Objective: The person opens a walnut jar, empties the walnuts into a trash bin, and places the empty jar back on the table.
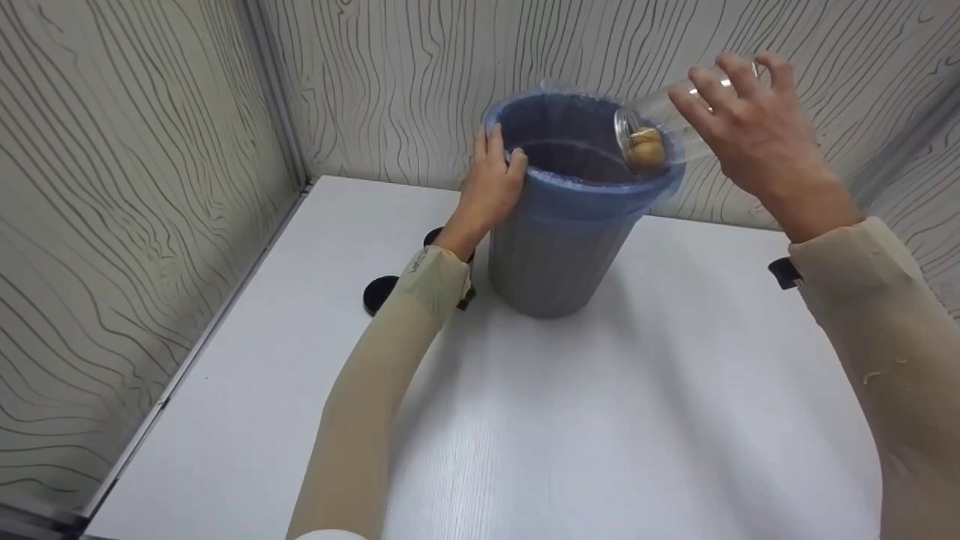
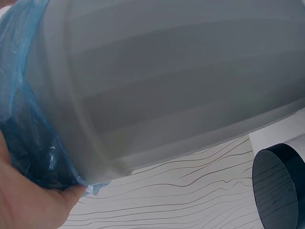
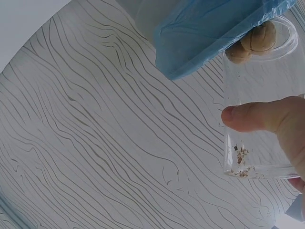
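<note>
A grey trash can stands upright with a blue plastic bag folded over its rim. At the rim's left side, my left hand grips the bag-covered edge, its thumb on the outside in the left wrist view. My right hand holds a clear jar tipped mouth-down over the can's right rim. Several walnuts sit at the jar's open mouth; in the right wrist view, brown crumbs lie near its base. The bottom inside the can is hidden.
A black round lid lies on the white table left of the can. Another dark round-topped item is partly hidden behind my left forearm. Wood-patterned walls rise behind and at the left.
</note>
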Available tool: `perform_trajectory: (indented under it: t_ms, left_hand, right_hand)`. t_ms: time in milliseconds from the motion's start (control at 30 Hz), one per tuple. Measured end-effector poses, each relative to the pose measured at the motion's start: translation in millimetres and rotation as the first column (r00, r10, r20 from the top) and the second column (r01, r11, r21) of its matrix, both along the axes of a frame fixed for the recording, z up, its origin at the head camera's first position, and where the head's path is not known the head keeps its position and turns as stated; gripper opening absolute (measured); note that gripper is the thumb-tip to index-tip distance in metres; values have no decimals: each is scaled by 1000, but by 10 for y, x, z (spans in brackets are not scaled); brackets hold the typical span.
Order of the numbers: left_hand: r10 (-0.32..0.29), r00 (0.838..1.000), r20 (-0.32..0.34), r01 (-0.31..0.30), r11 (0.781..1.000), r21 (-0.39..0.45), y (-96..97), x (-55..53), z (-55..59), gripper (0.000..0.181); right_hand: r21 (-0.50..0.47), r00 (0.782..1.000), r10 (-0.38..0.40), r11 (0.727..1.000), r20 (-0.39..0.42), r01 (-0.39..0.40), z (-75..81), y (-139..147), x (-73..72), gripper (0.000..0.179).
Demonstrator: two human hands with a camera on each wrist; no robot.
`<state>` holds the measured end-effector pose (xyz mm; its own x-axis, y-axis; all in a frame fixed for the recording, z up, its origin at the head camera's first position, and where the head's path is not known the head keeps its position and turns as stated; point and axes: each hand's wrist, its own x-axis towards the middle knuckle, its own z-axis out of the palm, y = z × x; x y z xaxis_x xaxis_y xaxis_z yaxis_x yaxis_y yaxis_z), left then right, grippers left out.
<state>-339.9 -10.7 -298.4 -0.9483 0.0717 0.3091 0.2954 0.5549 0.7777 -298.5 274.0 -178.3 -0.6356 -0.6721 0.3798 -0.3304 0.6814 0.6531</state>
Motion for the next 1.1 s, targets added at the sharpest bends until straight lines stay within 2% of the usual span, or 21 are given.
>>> perform_trajectory:
  t_ms: [133,233,333,567,767,1100]
  left_hand:
    - [3,1000,-7,-3,1000,-2,-3,-2,2,62]
    - [14,1000,-16,-14,1000,-12,-9,2,6,62]
    - [22,1000,-16,-22,1000,-20,-17,8,6,62]
    - [27,1000,-14,-27,999,-26,-15,15,18,62]
    - [36,999,-3,-36,999,-34,-5,25,29,62]
    - [28,1000,-5,-28,999,-25,-17,45,25,62]
  right_hand:
    - [10,1000,2,1000,-13,-2,-8,-12,-3,76]
    - [-37,1000,23,999,-21,-24,-3,-28,-8,75]
    - [-45,999,31,998,-36,-32,6,-51,-7,70]
    - [56,998,-4,998,-61,8,7,-94,22,75]
    - [52,999,-7,999,-53,10,-10,-101,31,80]
    - [41,993,101,994,-65,-98,-19,-86,-18,73]
